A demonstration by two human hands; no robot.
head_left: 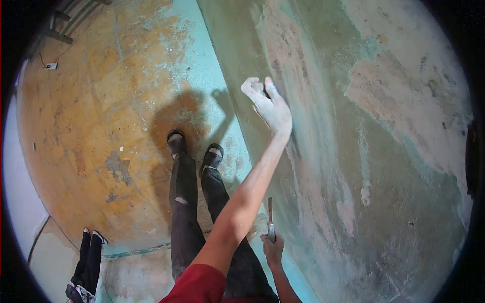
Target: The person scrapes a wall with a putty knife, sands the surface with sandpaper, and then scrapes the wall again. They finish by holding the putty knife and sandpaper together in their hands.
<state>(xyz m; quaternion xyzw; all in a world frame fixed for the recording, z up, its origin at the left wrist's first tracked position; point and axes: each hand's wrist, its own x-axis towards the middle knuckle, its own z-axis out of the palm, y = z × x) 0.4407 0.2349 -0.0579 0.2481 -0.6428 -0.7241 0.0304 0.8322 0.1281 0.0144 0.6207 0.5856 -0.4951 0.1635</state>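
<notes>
My left hand, coated in pale dust, is raised beside the plastered wall. Its wrist is bent and its fingers curl loosely, with a gap between them and the thumb; nothing shows in it. Lower down, my right hand is wrapped round the grey handle of a narrow scraper. The scraper's flat, brownish blade points up, close to the foot of the wall. The greenish wall has worn streaks and large pinkish bare patches.
My feet stand on a worn yellow floor with a pale turquoise strip along the wall. Another person stands at lower left. Dark wooden legs and a white socket block are at upper left.
</notes>
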